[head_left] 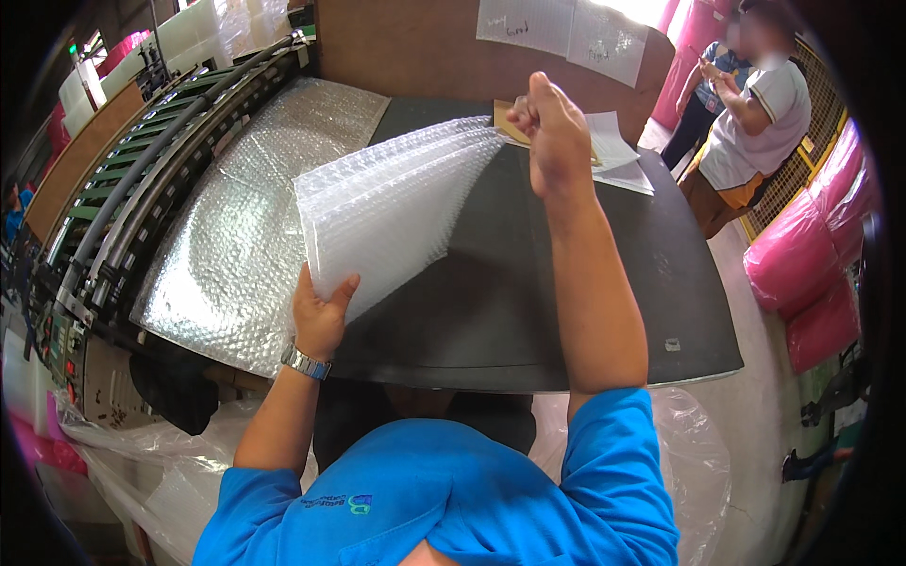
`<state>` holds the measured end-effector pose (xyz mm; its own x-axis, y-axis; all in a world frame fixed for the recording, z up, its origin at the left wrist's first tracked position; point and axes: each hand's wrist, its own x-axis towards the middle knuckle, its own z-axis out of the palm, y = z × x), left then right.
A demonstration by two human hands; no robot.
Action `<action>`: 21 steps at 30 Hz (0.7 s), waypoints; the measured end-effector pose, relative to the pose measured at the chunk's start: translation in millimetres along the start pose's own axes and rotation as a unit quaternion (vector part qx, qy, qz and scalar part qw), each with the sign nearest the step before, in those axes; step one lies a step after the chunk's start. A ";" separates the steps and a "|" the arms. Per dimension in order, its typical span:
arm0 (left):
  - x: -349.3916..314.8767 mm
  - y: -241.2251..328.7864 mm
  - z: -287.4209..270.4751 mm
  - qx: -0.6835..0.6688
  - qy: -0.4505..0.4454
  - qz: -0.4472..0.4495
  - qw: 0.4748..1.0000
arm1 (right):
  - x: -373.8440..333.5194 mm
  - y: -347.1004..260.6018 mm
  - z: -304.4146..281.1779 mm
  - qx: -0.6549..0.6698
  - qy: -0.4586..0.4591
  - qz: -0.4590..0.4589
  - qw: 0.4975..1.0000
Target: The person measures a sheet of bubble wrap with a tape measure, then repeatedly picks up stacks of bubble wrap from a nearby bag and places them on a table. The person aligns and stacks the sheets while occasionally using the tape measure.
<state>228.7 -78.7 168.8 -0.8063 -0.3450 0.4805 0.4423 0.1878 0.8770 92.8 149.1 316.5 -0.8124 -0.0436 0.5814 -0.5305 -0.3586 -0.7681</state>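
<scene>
A stack of several clear bubble-wrap sheets (387,212) is tilted up above the black tabletop (500,311). My left hand (319,316) grips its lower near edge, thumb on the upper face and the other fingers hidden beneath. The sheets fan apart slightly along their far edge. My right hand (559,132) is raised just right of the stack's far right corner, its fingers curled in, and nothing shows in it. Between that hand and the sheets there seems to be a small gap. Whether the sheets are sealed as bags I cannot tell.
Silvery bubble wrap (222,245) covers the table's left side, beside a roller machine (142,160). White papers (618,156) and a brown card (510,118) lie at the back. A wooden board (406,47) stands behind. Right of the table are people (755,123) and pink wrapped bundles (802,250).
</scene>
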 end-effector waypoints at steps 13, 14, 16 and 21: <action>8.0 -0.6 -5.5 0.202 0.071 0.136 0.967 | -41.8 20.3 -16.9 -0.167 -0.046 0.003 0.985; 7.4 -0.1 -5.7 0.207 0.069 0.139 0.966 | -40.4 16.2 -12.1 -0.197 -0.074 -0.026 0.977; 6.4 -1.0 -6.6 0.216 0.064 0.144 0.963 | -37.3 8.0 0.0 -0.235 -0.116 -0.078 0.962; 3.9 -3.9 -6.2 0.202 0.046 0.147 0.967 | -27.3 1.6 19.5 -0.336 -0.234 -0.165 0.897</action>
<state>226.3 -86.5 167.2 -0.6215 -0.2995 0.7239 0.4432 0.6275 0.6401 118.8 131.4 304.6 -0.4765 -0.4823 0.7350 -0.8777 0.2129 -0.4293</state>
